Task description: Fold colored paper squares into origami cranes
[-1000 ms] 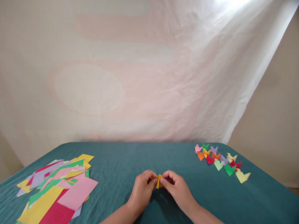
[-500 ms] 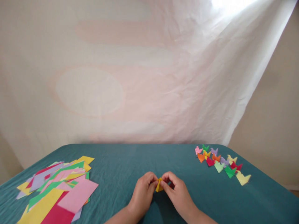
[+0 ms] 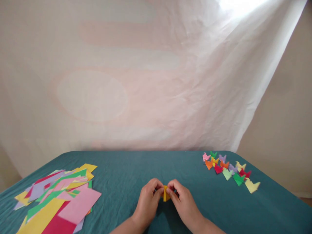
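Note:
A small folded yellow paper piece (image 3: 165, 193) stands between my two hands at the near middle of the teal table (image 3: 126, 172). My left hand (image 3: 148, 203) pinches its left side with curled fingers. My right hand (image 3: 183, 203) pinches its right side, fingers bent over it. Both hands rest low, near the table's front edge.
A loose pile of coloured paper squares (image 3: 58, 198) lies at the near left. A cluster of several small folded paper figures (image 3: 229, 169) in mixed colours sits at the far right. A creased pale cloth backdrop (image 3: 146, 81) hangs behind the table.
My hands have closed in on the yellow piece, which now looks narrower and more upright. The view has shifted slightly.

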Demonstrator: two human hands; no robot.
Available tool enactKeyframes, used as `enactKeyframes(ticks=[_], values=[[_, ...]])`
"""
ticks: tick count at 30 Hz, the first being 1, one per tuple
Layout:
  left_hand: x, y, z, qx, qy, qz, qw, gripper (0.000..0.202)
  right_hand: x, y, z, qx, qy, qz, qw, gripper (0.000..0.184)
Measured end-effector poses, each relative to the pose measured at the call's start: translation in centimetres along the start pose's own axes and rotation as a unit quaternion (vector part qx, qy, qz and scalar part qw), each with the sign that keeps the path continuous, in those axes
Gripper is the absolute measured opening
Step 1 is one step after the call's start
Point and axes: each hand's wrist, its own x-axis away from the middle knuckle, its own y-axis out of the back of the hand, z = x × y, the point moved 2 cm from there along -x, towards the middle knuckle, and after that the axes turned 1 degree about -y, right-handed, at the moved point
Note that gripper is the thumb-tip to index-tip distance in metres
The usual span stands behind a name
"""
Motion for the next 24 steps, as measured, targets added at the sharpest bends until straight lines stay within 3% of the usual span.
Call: enactKeyframes(ticks=[14,19,24], values=[[0.1,0.1,0.0,0.018,0.015,-0.008,1.0,0.016,0.0,0.3,0.6,0.007,-0.002,-0.012,1.0,0.027],[0.0,0.1,0.9,0.016,0.036,-0.037,0.999,0.015,-0.2,0.2,0.0,-0.004,-0.027,-0.027,0.999,0.026],[-0.8,0.3,2.2,0.087,0.078,-0.069,0.991,0.018,-0.6,0.5,-1.1,-0.059,-0.072,-0.049,0.994,0.028]])
